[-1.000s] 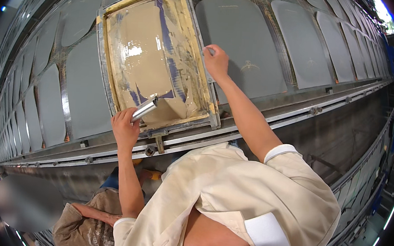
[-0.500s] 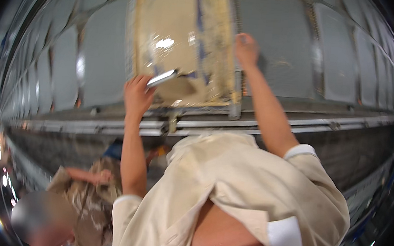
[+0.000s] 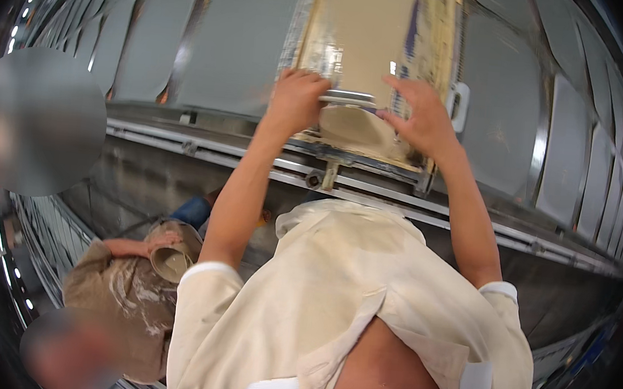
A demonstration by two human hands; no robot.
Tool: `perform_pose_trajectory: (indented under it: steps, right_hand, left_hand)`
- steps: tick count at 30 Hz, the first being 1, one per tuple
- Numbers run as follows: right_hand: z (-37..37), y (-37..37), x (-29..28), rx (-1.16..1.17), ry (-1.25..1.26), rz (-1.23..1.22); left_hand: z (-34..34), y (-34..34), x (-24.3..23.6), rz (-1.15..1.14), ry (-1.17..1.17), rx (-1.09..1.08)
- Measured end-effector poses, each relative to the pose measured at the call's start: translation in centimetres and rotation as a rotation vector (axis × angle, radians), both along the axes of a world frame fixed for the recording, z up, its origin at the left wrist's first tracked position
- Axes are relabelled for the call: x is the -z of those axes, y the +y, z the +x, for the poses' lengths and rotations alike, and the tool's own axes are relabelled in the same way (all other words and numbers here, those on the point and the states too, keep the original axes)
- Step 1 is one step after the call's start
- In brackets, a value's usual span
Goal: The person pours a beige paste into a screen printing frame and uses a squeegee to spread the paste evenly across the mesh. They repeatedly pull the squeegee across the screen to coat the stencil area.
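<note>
A screen-printing frame [image 3: 306, 42] with tape-covered yellowish edges lies in front of me, its mesh coated in wet beige ink [image 3: 363, 28]. My left hand [image 3: 297, 103] is wrapped round the left end of a silver squeegee [image 3: 351, 96], held crosswise over the near part of the frame. By the squeegee's other end hovers my right hand [image 3: 422, 119], thumb and fingers apart, with nothing in it. A darker beige patch [image 3: 354, 126] shows on the mesh just on my side of the squeegee. Blue-violet tape or staining [image 3: 413, 22] runs along the frame's right side.
Grey panels [image 3: 240, 40] line the long table on both sides of the frame. A metal rail [image 3: 248, 161] runs along its near edge. At the lower left, a co-worker [image 3: 115, 281] holds a beige tub [image 3: 172, 260]. A white handle-like piece [image 3: 458, 107] sits at the frame's right edge.
The view has shifted, so the frame sits further right. My right hand has left the frame's right edge and come near the squeegee. The squeegee has turned from slanted to nearly level.
</note>
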State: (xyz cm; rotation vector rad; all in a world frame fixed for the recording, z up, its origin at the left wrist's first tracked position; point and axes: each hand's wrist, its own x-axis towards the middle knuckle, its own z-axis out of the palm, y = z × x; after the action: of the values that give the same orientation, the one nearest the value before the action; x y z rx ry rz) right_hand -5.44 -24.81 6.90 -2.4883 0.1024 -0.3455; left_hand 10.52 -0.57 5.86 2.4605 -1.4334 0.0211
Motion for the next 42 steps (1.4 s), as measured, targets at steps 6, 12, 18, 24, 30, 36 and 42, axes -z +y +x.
perform_pose_trajectory:
  steps: [6, 12, 18, 24, 30, 36, 42]
  right_hand:
    - [-0.3, 1.2, -0.3, -0.109, 0.078, -0.155]
    - [-3.2, -9.8, 3.1, 0.228, 0.181, 0.067]
    - [-10.1, -13.7, 6.4, 0.599, 0.277, 0.322]
    - [-13.5, -12.4, 6.4, 0.631, 0.343, 0.629]
    - [-12.3, -8.3, 6.3, 0.706, 0.472, 0.644]
    - [-14.6, -9.3, 11.1, 0.664, 0.515, 0.42]
    - [-17.2, -11.6, 8.0, 0.807, 0.525, 0.063]
  left_hand:
    - [-5.8, -7.2, -1.5, -0.093, -0.13, 0.058]
    - [-13.8, -1.2, -1.4, -0.834, 0.116, -0.303]
    - [-29.7, 14.0, 6.1, -0.542, 0.66, -1.157]
    - [-40.0, 22.2, 12.6, -0.869, 0.842, -1.587]
    - [-34.9, 24.0, 15.4, -0.926, 0.95, -1.572]
    - [-36.3, 24.6, 15.3, -0.965, 0.947, -1.632]
    - [-33.1, 22.1, 13.7, -1.18, 0.499, -1.715]
